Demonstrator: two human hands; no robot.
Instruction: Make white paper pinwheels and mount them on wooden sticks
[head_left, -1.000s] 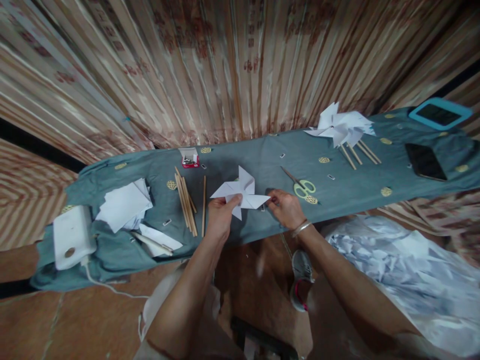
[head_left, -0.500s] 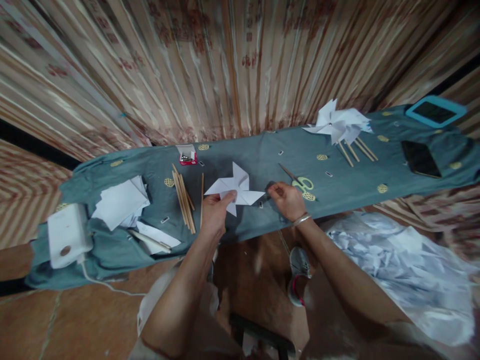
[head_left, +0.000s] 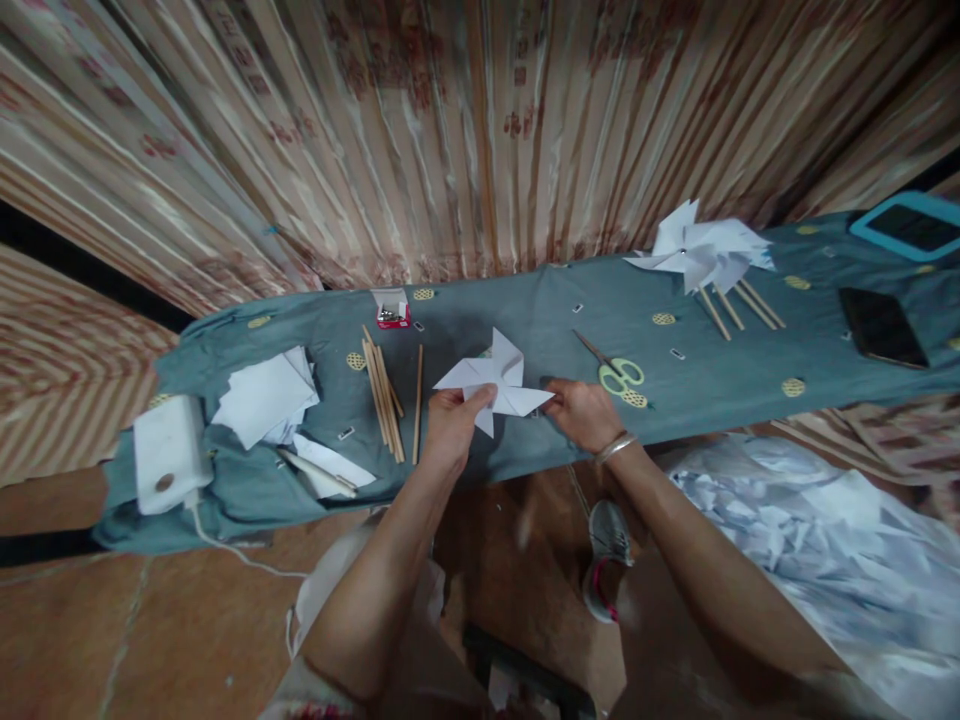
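Observation:
My left hand (head_left: 452, 427) pinches the middle of a white folded paper pinwheel (head_left: 496, 378) just above the grey-green cloth of a long table (head_left: 525, 310). My right hand (head_left: 583, 412) rests beside the pinwheel's right blade, fingers curled on the cloth, perhaps pinching something too small to name. A bundle of thin wooden sticks (head_left: 384, 398) lies left of my left hand. Green-handled scissors (head_left: 615, 370) lie just right of my right hand.
A pile of white paper squares (head_left: 264, 398) and a white box (head_left: 171, 452) sit at the table's left. A small red box of pins (head_left: 391, 314) stands at the back. Finished pinwheels on sticks (head_left: 703, 258), a phone (head_left: 881, 326) and a blue-framed tablet (head_left: 906, 224) lie right. Paper scraps (head_left: 810, 520) cover the floor.
My right hand has come back in toward the pinwheel's right blade. The left hand keeps its pinch. The view has shifted slightly.

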